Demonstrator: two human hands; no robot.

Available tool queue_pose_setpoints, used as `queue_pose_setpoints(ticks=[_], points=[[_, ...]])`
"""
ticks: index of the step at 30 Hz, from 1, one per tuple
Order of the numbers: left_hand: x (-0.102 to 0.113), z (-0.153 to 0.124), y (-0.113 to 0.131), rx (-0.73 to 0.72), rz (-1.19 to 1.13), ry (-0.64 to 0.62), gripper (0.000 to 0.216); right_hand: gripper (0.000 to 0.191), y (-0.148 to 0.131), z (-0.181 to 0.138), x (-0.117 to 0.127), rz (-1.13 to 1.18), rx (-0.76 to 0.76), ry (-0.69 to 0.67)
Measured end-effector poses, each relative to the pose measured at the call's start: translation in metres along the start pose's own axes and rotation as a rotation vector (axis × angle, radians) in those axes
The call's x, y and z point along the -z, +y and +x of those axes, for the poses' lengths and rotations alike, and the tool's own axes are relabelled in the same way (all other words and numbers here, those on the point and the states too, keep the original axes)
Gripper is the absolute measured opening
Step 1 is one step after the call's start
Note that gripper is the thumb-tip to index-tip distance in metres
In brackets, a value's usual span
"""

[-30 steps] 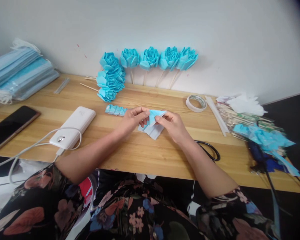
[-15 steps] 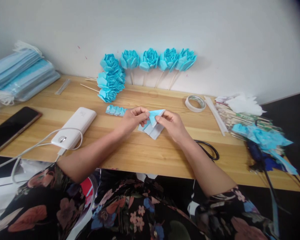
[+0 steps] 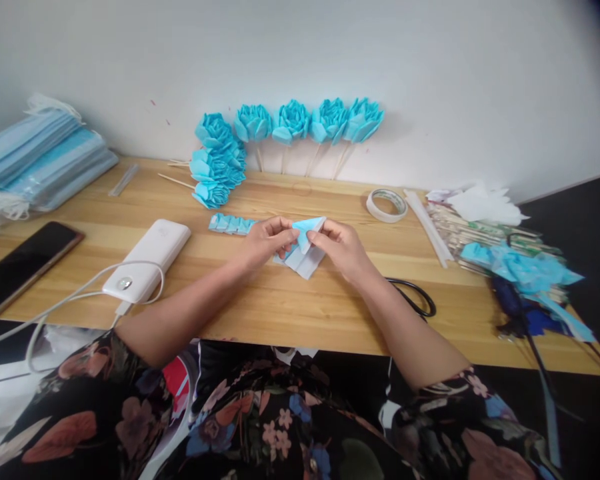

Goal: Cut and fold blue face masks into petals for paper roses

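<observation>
Blue folded paper (image 3: 307, 230) sits at the centre of the frame, pinched between both hands just above the wooden table (image 3: 280, 300). The left hand (image 3: 267, 240) has its fingers curled in tight, thumb and forefinger closed on the left edge of the piece. The right hand (image 3: 343, 247) mirrors it, fingertips nipped shut on the right corner, the other fingers bent loosely under. Below the raised blue tip, paler folded layers (image 3: 305, 261) fan down toward the table; whether they touch the wood cannot be told. Both forearms run in from the lower edge of the frame, converging toward the middle, wrists held low near the tabletop, with flowered sleeves at the bottom.

Just left of the left hand lies a short row of folded blue pieces (image 3: 230, 223). Further left is a white power bank (image 3: 147, 260) with a cable, and a dark phone (image 3: 23, 263) at the left edge. Blue paper flowers (image 3: 290, 123) on sticks lean on the wall at upper centre. A tape roll (image 3: 386, 204) lies to the upper right of the hands, and black scissors (image 3: 415, 300) lie beside the right forearm.
</observation>
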State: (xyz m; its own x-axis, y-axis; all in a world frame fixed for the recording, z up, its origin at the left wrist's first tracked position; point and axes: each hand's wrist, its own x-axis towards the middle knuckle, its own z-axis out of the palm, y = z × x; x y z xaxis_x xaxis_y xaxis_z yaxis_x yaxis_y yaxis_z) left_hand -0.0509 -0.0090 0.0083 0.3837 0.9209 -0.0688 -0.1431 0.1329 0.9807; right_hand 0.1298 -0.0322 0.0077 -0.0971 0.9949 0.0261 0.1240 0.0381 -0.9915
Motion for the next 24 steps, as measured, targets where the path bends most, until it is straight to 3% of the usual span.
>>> queue_pose_setpoints(ticks=[9, 16, 24], points=[[0.004, -0.0019, 0.0056, 0.021, 0.139, -0.058, 0.036, 0.026, 0.0003, -0.001, 0.0008, -0.065, 0.015, -0.031], [0.0052, 0.0002, -0.0001, -0.153, 0.349, -0.077, 0.026, 0.028, 0.0008, -0.0029, -0.0013, -0.117, -0.039, -0.115], [0.0081, 0.0026, -0.0037, -0.139, 0.329, -0.105, 0.028, 0.029, 0.0047, -0.0009, 0.0006, -0.122, -0.022, -0.109]])
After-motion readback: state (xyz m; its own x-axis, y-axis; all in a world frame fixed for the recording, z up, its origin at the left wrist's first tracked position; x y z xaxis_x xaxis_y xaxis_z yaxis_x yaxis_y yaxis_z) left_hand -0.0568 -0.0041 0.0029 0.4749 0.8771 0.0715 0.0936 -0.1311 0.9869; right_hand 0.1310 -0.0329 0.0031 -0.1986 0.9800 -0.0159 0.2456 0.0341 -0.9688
